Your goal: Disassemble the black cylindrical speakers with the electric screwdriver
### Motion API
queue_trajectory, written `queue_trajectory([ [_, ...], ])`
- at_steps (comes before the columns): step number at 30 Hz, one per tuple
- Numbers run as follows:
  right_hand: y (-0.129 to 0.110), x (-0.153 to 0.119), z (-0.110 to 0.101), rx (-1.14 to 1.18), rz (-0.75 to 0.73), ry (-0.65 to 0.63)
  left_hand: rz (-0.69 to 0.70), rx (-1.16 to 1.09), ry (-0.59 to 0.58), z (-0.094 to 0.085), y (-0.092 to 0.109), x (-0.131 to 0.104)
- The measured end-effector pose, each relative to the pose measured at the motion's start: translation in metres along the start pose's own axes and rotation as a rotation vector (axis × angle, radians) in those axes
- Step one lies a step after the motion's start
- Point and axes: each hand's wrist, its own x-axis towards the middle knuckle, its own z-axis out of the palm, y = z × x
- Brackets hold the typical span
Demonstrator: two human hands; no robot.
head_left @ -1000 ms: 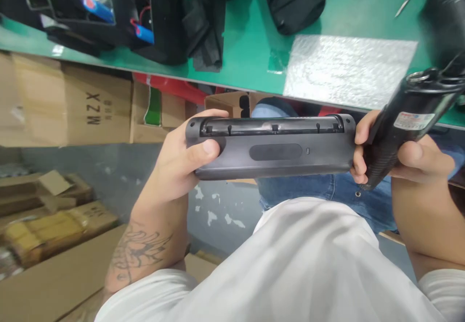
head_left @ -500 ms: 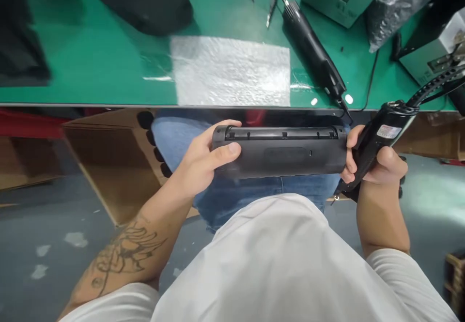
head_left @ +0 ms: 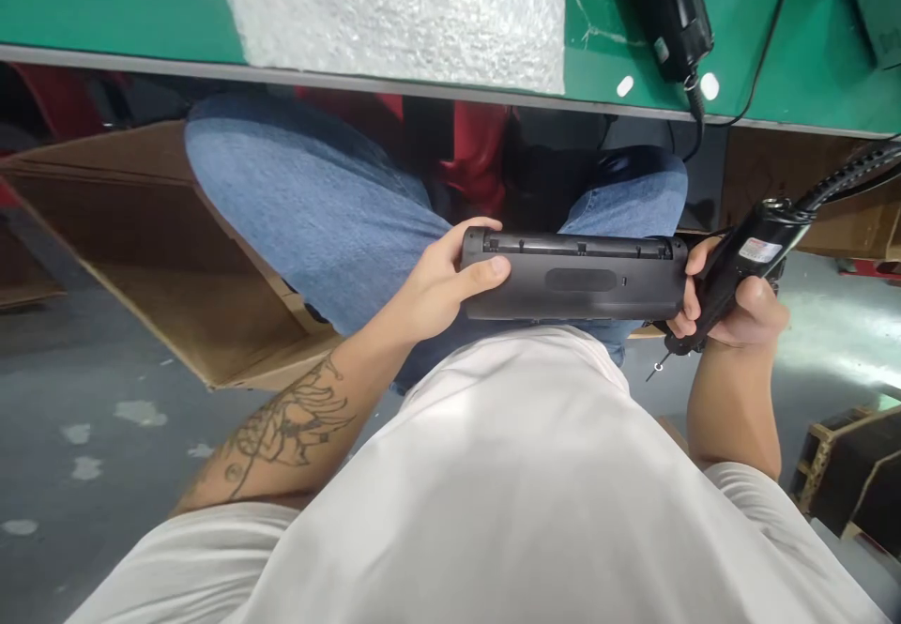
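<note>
A long black plastic housing (head_left: pixel 584 297) is held level above my lap, with a slotted strip along its far edge and an oval recess on its face. My left hand (head_left: pixel 450 281) is closed around the left end, thumb on top. In my right hand (head_left: pixel 742 319) is a black electric screwdriver (head_left: pixel 747 267), its bit pointing down and toward my body. Fingertips of that same hand press the housing's right end. A small white ring shows on the bit. The housing's underside is hidden.
Ahead runs the green table (head_left: pixel 141 9) with a sheet of bubble wrap (head_left: pixel 408 14) at its edge. Another electric screwdriver (head_left: pixel 676 14) lies there, near two small white pieces. An open cardboard box (head_left: pixel 175 258) stands on the floor at left. A cable trails from the held screwdriver.
The view has tilted down, so the table sits higher in the picture and more of my legs shows. Both hands keep their hold; the housing sits slightly nearer my body.
</note>
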Motion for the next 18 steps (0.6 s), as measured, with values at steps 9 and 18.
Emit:
queue_trajectory([
  [9,0.016,0.013,0.007,0.102,-0.025,-0.163,0.040,0.049,0.082,-0.019,-0.003,-0.030],
  [18,0.008,0.042,0.013,0.081,0.039,-0.258,0.036,-0.019,0.140,-0.033,-0.009,-0.056],
])
